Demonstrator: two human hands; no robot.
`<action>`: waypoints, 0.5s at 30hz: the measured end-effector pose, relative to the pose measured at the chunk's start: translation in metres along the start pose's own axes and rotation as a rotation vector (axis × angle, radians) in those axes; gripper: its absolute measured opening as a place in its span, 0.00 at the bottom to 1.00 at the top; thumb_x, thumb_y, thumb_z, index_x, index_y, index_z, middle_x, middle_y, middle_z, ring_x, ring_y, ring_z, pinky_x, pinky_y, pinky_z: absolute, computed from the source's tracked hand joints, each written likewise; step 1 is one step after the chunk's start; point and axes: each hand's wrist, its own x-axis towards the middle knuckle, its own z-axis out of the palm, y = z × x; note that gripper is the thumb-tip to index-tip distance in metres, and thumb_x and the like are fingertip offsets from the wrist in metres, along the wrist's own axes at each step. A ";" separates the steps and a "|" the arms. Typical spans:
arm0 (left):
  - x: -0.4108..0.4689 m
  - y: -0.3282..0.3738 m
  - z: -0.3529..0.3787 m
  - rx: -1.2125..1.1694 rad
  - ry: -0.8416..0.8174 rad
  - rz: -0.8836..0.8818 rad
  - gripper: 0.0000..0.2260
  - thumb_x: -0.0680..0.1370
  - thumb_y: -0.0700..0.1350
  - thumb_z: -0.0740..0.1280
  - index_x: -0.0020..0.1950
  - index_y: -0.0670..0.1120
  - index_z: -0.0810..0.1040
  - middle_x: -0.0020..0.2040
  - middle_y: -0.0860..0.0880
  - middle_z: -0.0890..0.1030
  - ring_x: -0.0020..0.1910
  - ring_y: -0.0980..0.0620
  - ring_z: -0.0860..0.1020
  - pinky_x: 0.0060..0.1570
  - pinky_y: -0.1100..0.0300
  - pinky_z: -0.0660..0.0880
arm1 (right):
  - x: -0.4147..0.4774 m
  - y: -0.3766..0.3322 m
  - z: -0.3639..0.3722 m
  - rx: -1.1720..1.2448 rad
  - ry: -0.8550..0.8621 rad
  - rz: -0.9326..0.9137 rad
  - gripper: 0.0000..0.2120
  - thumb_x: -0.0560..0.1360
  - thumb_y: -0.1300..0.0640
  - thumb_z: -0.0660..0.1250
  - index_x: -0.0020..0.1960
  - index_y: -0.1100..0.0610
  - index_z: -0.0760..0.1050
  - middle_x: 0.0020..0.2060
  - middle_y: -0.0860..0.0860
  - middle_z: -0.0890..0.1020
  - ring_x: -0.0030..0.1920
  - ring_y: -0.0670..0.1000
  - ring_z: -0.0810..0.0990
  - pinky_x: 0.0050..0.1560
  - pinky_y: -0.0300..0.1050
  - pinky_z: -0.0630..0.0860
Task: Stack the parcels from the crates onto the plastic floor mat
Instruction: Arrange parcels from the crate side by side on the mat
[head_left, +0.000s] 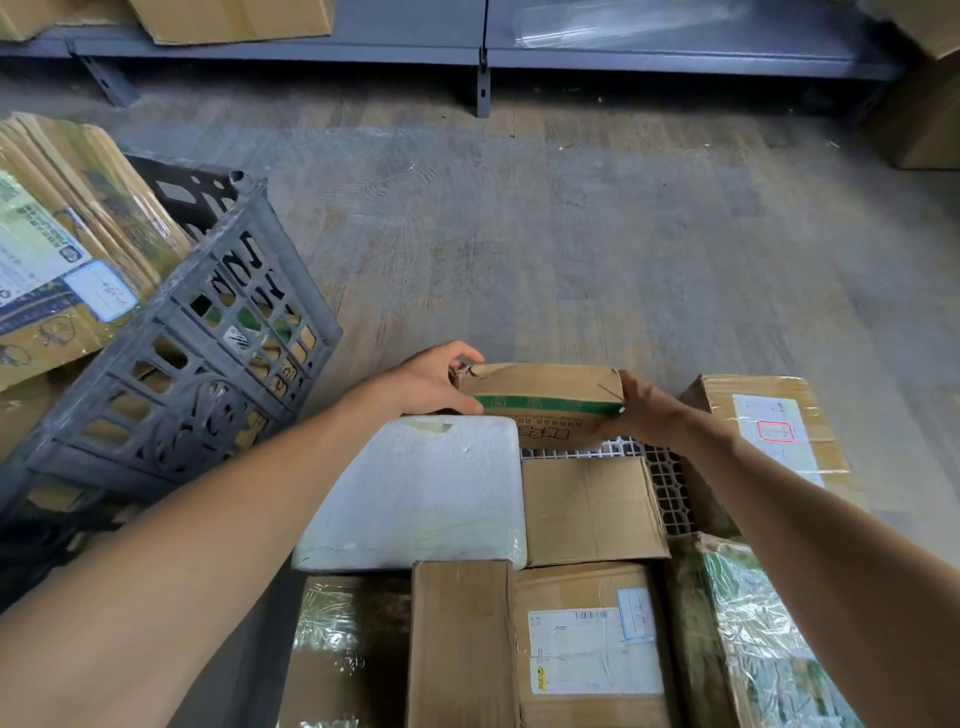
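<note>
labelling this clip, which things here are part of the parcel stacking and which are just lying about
In the job: green-striped box, left hand, right hand, grey crate, white grid mat, foam box.
Lying about: metal shelving, shelf carton, clear plastic sheet.

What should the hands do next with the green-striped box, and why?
Probably set the green-striped box down on the bare strip of mat beyond the small brown box: the left hand and right hand hold its ends over that gap beside the foam box.
</note>
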 end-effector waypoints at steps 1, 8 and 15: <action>-0.002 -0.003 0.000 -0.001 -0.004 0.014 0.29 0.69 0.46 0.79 0.68 0.55 0.72 0.63 0.51 0.74 0.61 0.54 0.74 0.62 0.56 0.73 | 0.000 0.002 0.002 -0.006 0.009 -0.001 0.31 0.71 0.73 0.71 0.69 0.61 0.62 0.55 0.52 0.73 0.57 0.50 0.69 0.37 0.21 0.71; -0.009 -0.011 -0.004 -0.142 0.045 0.027 0.19 0.73 0.54 0.75 0.63 0.55 0.78 0.62 0.49 0.78 0.60 0.54 0.76 0.68 0.54 0.70 | 0.004 0.009 0.007 -0.100 0.017 -0.066 0.37 0.68 0.69 0.76 0.70 0.62 0.61 0.60 0.54 0.73 0.59 0.48 0.70 0.47 0.26 0.72; -0.004 -0.013 -0.003 -0.132 0.105 0.049 0.07 0.76 0.45 0.73 0.53 0.54 0.82 0.53 0.52 0.84 0.56 0.55 0.80 0.67 0.52 0.72 | 0.004 0.019 0.007 -0.142 -0.034 -0.091 0.32 0.71 0.68 0.74 0.70 0.60 0.63 0.57 0.51 0.74 0.60 0.50 0.72 0.47 0.26 0.71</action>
